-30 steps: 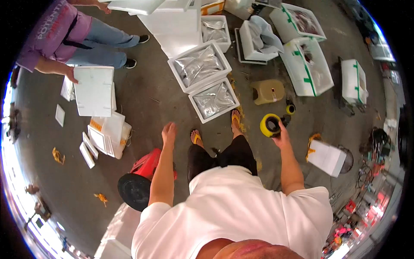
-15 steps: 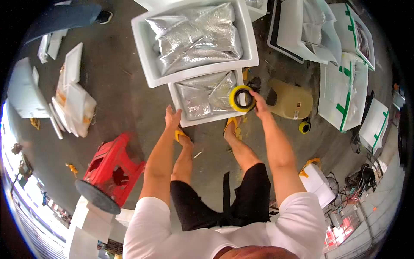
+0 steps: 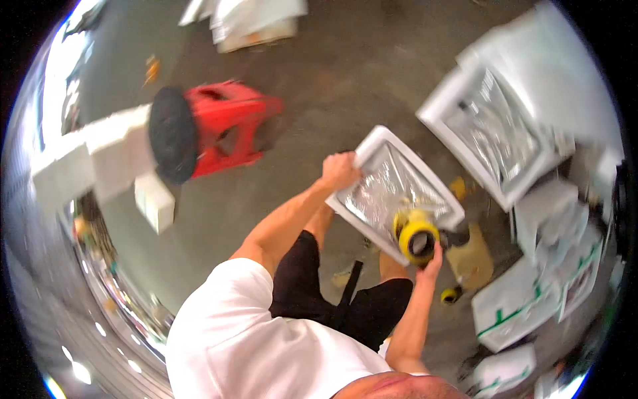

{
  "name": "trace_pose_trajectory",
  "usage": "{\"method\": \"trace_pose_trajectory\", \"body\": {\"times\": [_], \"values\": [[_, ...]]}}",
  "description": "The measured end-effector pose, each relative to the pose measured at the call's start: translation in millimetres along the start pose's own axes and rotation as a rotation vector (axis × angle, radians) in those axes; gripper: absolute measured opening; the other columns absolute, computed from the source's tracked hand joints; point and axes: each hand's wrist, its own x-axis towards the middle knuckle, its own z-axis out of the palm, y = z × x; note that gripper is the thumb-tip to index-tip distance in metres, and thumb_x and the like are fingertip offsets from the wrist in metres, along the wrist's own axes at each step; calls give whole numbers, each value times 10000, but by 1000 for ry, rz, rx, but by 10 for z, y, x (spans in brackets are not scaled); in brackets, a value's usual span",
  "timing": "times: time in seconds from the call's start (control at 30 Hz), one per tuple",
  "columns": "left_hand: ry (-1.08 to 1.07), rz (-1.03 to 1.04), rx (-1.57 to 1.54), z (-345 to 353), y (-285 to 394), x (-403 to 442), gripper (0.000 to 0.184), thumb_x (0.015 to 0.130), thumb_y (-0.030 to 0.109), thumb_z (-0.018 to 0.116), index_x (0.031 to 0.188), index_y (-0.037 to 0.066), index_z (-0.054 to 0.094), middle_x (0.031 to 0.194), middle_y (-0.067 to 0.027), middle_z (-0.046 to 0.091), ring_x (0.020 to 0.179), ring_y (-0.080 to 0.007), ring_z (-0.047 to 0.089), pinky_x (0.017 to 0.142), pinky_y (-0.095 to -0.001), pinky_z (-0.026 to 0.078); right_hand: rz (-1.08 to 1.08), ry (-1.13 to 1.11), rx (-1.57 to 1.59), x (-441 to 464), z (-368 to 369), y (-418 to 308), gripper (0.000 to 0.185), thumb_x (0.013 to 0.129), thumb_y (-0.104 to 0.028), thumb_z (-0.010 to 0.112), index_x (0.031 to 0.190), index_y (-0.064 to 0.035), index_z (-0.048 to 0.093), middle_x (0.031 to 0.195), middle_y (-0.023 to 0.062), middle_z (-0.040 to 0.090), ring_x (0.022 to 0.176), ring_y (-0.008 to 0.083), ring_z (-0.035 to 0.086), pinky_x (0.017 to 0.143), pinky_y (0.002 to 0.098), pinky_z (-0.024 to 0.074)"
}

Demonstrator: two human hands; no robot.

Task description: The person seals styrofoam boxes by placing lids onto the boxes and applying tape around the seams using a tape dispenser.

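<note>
To the right of a red stool [image 3: 226, 126], the rim of a white foam box [image 3: 420, 173] is gripped by the left hand [image 3: 341, 170], its fingers curled tight, and a silver sheet [image 3: 382, 183] is already laid inside but left exposed. Over the box's lower right part, a yellow tape roll [image 3: 405, 233] is held in the half-closed right hand [image 3: 430, 263]; no strip of tape can be made out across the box, whereas boxes with green tape [image 3: 515, 314] are seen farther right.
</note>
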Motion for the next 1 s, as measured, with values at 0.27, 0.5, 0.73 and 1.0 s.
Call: {"method": "trace_pose_trajectory", "body": {"times": [0.27, 0.5, 0.73, 1.0], "values": [[383, -289, -345, -2498, -1372, -2798, 342, 719, 278, 655, 1043, 194, 727, 896, -162, 714, 858, -353, 684, 796, -446, 527, -64, -630, -420, -2294, 1750, -542, 439, 979, -321, 515, 1260, 13, 566, 1242, 134, 602, 1154, 257, 581, 982, 406, 472], [765, -634, -638, -3580, -3162, -3540, 344, 711, 331, 665, 936, 80, 737, 848, -196, 708, 866, -387, 680, 798, -462, 521, -142, -993, -687, -3268, 5014, 63, 406, 912, -205, 654, 1268, -41, 545, 1192, 80, 614, 1114, 196, 581, 933, 340, 463], [802, -770, -635, -3760, -4990, -3005, 492, 743, 381, 635, 1014, -28, 676, 978, -253, 691, 977, -405, 663, 849, -457, 502, -96, -1224, -1009, -2679, 7218, 1534, 489, 837, -372, 688, 1160, -15, 605, 1084, 82, 636, 1024, 178, 571, 903, 342, 441], [1424, -552, -576, -3951, -4498, -2896, 644, 792, 215, 675, 1326, -88, 478, 1321, -294, 520, 1231, -425, 507, 1057, -423, 392, -43, -1170, -774, -3204, 6092, 555, 351, 933, -243, 634, 1205, -27, 595, 1097, 78, 642, 988, 145, 603, 820, 301, 491]]}}
